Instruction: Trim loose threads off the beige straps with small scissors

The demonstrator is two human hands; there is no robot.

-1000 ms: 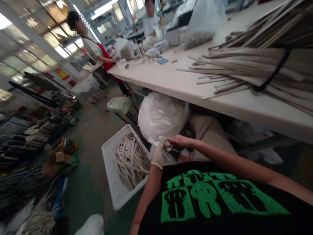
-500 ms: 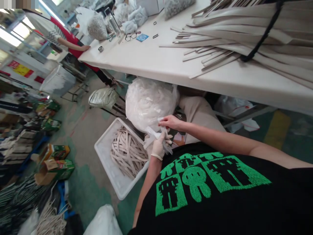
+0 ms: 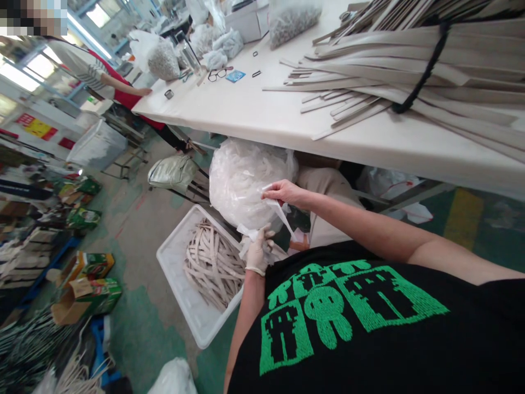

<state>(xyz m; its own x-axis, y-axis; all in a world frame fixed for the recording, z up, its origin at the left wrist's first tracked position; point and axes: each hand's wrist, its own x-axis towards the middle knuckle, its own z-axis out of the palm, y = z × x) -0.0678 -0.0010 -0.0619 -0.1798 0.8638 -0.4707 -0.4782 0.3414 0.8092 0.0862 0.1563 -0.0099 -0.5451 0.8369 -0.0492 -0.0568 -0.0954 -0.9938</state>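
My left hand (image 3: 259, 253) wears a white glove and is closed around the lower end of a thin white strip (image 3: 283, 214). My bare right hand (image 3: 283, 192) pinches the upper end of the same strip, which runs taut between the two hands. Both hands are in front of a full clear bag of white scraps (image 3: 240, 180) under the table. Just left of my gloved hand a white tray (image 3: 180, 293) on the floor holds several beige straps (image 3: 211, 262).
A long white table (image 3: 254, 112) above carries bundled beige strips (image 3: 410, 60), glasses, small bags and clips. Another person in red leans on its far end (image 3: 118, 90). Boxes and bundled goods line the floor at the left (image 3: 82, 284).
My right hand has risen away from my gloved left hand, drawing the white strip out between them. The view has tipped down towards the floor and tray.
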